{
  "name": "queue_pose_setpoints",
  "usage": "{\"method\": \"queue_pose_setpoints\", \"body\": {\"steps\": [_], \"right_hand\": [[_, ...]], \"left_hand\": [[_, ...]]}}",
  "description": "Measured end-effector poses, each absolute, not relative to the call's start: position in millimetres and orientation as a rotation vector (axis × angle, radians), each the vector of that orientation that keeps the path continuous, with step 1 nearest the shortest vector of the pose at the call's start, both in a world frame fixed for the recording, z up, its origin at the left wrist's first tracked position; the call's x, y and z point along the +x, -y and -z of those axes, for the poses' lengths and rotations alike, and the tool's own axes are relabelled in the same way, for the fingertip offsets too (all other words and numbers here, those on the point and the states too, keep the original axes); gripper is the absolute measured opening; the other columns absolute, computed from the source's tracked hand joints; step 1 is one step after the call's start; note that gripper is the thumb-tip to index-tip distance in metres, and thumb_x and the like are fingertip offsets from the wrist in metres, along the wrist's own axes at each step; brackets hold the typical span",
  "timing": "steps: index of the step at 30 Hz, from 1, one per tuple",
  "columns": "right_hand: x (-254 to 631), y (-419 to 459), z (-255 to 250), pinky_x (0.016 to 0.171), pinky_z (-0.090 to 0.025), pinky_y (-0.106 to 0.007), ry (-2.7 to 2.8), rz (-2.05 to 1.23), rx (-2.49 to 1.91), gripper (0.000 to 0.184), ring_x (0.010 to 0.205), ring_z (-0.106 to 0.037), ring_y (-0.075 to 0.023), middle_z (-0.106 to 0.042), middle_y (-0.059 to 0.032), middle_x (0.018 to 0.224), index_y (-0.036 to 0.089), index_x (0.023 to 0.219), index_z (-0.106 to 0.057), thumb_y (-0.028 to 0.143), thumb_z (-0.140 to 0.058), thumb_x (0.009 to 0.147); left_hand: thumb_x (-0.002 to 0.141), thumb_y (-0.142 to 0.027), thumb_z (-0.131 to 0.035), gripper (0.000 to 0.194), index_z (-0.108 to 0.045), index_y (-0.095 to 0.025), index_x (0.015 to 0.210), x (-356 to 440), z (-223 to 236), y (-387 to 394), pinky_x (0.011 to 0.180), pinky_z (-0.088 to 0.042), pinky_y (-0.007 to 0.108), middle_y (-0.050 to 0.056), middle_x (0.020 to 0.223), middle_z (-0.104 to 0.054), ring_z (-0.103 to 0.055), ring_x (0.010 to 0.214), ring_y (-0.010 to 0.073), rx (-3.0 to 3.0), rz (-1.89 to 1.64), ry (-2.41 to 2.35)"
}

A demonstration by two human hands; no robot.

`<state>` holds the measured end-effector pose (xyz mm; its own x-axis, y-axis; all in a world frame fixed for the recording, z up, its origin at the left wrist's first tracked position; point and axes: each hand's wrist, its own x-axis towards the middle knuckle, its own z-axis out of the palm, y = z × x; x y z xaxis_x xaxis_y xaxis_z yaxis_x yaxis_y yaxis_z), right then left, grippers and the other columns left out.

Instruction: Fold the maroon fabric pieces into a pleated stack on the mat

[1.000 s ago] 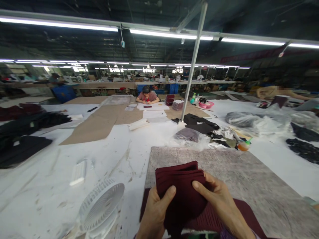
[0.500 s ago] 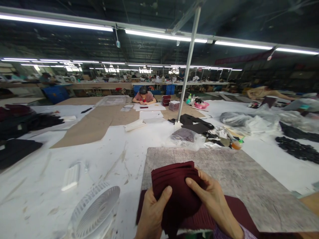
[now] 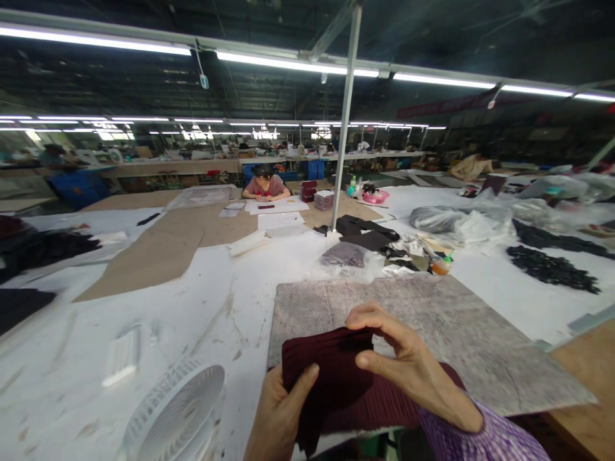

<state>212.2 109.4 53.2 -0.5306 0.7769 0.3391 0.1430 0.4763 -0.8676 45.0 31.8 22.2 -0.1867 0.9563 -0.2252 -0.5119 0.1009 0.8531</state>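
Observation:
A folded stack of dark maroon ribbed fabric [image 3: 331, 371] sits low in the middle of the view. My left hand [image 3: 281, 416] grips its lower left side, thumb on top. My right hand [image 3: 398, 358] curls over the stack's upper right edge, fingers pinching the top layers. More of the same maroon fabric [image 3: 384, 410] lies beneath, on a grey worn board [image 3: 456, 326].
A small white fan [image 3: 175, 410] lies at lower left on the white table [image 3: 192, 307]. A metal pole [image 3: 343, 121] rises behind the board. Bagged cloth [image 3: 350, 259] and dark fabric pieces [image 3: 552, 269] lie beyond. A person [image 3: 265, 184] sits at the far end.
The stack has come lower and flatter. My right hand has moved up over its top edge, fingers arched. The view has swung to the right.

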Motion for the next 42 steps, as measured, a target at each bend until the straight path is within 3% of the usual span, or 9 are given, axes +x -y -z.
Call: {"method": "queue_pose_setpoints", "body": {"steps": [14,20,24,33,37,42], "right_hand": [[216.2,-106.7,-64.3,0.071,-0.045,-0.028,2.040,-1.122,-0.772,0.015,0.078,-0.055,-0.0152,-0.057,-0.0001,0.086,0.025,0.089,-0.062,0.032,-0.067,0.077],[219.9,-108.8,-58.1,0.080,-0.047,-0.030,2.135,-1.029,-0.741,0.023,0.092,-0.057,-0.0178,-0.058,-0.0032,0.103,0.029,0.103,-0.063,0.031,-0.064,0.080],[221.7,-110.2,-51.3,0.087,-0.046,-0.033,2.095,-1.097,-0.720,0.027,0.106,-0.054,-0.0208,-0.054,-0.0043,0.118,0.032,0.108,-0.063,0.036,-0.062,0.081],[212.2,-96.0,-23.9,0.099,-0.039,-0.039,1.891,-1.565,-0.672,0.033,0.113,-0.050,-0.0245,-0.057,-0.0046,0.121,0.027,0.110,-0.065,0.040,-0.062,0.081],[209.3,-92.5,-23.1,0.095,-0.042,-0.040,1.849,-1.754,-0.682,0.037,0.113,-0.052,-0.0261,-0.062,-0.0047,0.116,0.026,0.116,-0.061,0.039,-0.061,0.081],[208.9,-95.2,-25.7,0.097,-0.042,-0.040,1.811,-1.705,-0.720,0.039,0.114,-0.052,-0.0259,-0.059,-0.0054,0.122,0.027,0.116,-0.062,0.042,-0.061,0.080]], "left_hand": [[0.078,-0.038,-0.062,0.031,-0.072,-0.014,0.094,28.4,-16.1,-29.1,0.071,-0.051,0.028,0.007,0.082,-0.073,-0.065,0.076,0.0222,0.995,-1.329,-1.220],[0.073,-0.037,-0.067,0.029,-0.073,-0.012,0.087,33.3,-17.5,-29.9,0.060,-0.050,0.024,0.006,0.071,-0.071,-0.064,0.067,0.0188,0.843,-1.355,-1.178],[0.068,-0.033,-0.072,0.032,-0.072,-0.012,0.092,38.8,-19.7,-31.2,0.066,-0.053,0.032,0.008,0.072,-0.072,-0.066,0.071,0.0237,0.596,-1.407,-1.029],[0.065,-0.029,-0.074,0.030,-0.070,-0.012,0.090,44.2,-31.7,-37.1,0.076,-0.053,0.039,0.010,0.080,-0.074,-0.068,0.085,0.0293,0.329,-1.550,-0.917],[0.064,-0.025,-0.076,0.028,-0.070,-0.012,0.088,43.3,-30.0,-40.7,0.079,-0.053,0.039,0.009,0.083,-0.074,-0.067,0.088,0.0293,0.286,-1.610,-0.873],[0.066,-0.022,-0.074,0.025,-0.070,-0.013,0.089,41.2,-29.0,-42.8,0.080,-0.052,0.039,0.008,0.083,-0.075,-0.067,0.089,0.0282,0.243,-1.619,-0.844]]}}
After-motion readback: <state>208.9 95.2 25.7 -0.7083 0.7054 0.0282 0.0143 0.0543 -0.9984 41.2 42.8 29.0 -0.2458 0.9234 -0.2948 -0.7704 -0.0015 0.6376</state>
